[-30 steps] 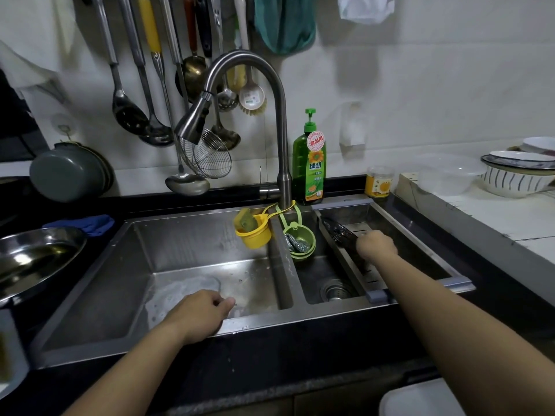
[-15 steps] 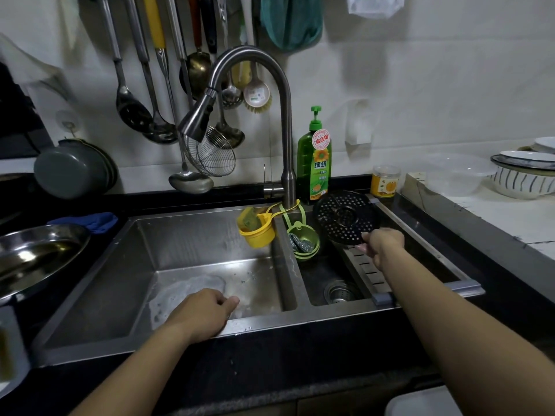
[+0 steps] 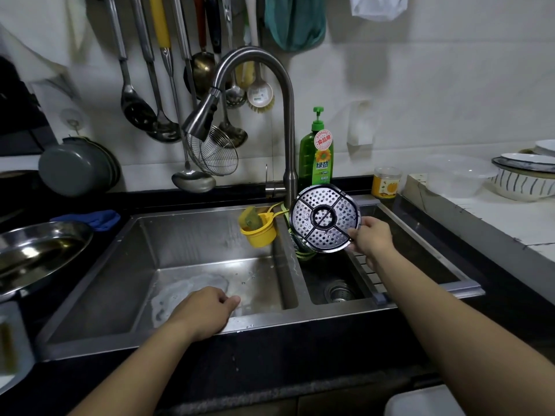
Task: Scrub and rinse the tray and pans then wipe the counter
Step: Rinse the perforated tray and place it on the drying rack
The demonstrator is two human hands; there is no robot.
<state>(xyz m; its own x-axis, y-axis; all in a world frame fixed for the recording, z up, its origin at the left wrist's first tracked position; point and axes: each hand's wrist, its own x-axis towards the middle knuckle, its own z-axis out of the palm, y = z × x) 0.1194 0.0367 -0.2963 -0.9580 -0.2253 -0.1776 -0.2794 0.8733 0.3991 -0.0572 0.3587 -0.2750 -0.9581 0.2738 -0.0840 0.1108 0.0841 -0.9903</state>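
Tray: I see a round perforated tray right of centre in the frame, tilted up so its holed face points toward me. A dark ring sits at its middle with four dark ribs running out to a dark rim; the metal between them is pale and dotted with holes.
Tray position: held in the air over the divider and the smaller right basin, in front of the green soap bottle and the faucet stem.
Right hand: my right hand pinches the tray at its lower right edge, fingers curled onto the rim.
Left hand: my left hand rests on the front rim of the sink, fingers curled over the edge; I cannot tell whether they hold anything.
Surface: a double steel sink set in a dark counter; a foamy patch lies on the left basin floor, a drain in the right basin. A yellow cup with a sponge hangs at the divider.
Room: white wall with ladles and a wire skimmer hanging at upper left, a grey pan leaning at left, bowls at right.
Hard to make out: the green holder behind the tray is mostly hidden; a steel pan is cut off at the left edge.
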